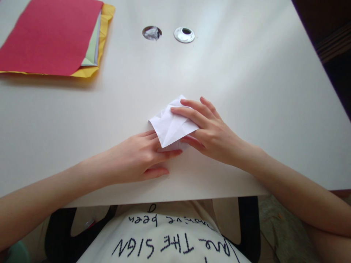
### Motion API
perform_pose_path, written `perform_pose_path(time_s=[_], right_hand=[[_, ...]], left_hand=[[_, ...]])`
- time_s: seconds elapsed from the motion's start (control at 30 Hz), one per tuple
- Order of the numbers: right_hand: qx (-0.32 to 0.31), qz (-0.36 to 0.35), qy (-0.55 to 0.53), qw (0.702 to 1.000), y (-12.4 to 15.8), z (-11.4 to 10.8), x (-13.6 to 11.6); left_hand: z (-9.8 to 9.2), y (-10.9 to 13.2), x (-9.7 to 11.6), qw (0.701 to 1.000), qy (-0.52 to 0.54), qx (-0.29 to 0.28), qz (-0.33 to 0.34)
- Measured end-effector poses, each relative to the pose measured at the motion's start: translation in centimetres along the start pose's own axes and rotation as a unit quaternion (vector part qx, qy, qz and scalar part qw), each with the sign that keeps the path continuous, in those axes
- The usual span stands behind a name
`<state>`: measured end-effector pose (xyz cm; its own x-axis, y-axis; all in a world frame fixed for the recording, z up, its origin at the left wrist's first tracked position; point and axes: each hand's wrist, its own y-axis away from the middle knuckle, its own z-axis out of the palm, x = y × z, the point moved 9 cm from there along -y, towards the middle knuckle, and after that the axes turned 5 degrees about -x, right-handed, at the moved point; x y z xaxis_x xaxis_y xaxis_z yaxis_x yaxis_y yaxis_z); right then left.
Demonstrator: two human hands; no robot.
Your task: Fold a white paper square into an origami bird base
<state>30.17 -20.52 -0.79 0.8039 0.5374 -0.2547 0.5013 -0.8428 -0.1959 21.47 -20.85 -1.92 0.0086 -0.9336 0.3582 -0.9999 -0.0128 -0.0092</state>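
Observation:
A small white sheet of folded paper point(171, 128) with creases and a pointed corner lies between my hands near the middle of the table. My right hand point(212, 133) holds its right side, with fingers stretched over the top and the thumb beneath the near edge. My left hand point(146, 153) lies low on the table at the paper's left. Some of its fingers reach under the paper, and their tips are hidden. The left index finger and thumb show, straight and apart.
The white table point(260, 87) has its near edge close to my shirt point(164, 233). At the far left lie a red folder point(52, 36) and a yellow envelope point(108, 22) under it. A round hole point(152, 33) and a silver grommet point(181, 35) are set in the tabletop.

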Motion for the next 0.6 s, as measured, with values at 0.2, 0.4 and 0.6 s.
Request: perform_pose_path(time_s=[0.2, 0.4, 0.6], right_hand=[[0.003, -0.008, 0.004, 1.0, -0.01, 0.0, -0.09], [0.001, -0.008, -0.005, 1.0, -0.01, 0.01, -0.05], [0.003, -0.009, -0.003, 1.0, 0.02, -0.01, -0.08]], left_hand=[[0.08, 0.0, -0.16, 1.0, 0.008, -0.007, -0.003], [0.37, -0.15, -0.51, 1.0, -0.013, -0.013, -0.004], [0.52, -0.25, -0.5, 1.0, -0.03, -0.008, -0.006]])
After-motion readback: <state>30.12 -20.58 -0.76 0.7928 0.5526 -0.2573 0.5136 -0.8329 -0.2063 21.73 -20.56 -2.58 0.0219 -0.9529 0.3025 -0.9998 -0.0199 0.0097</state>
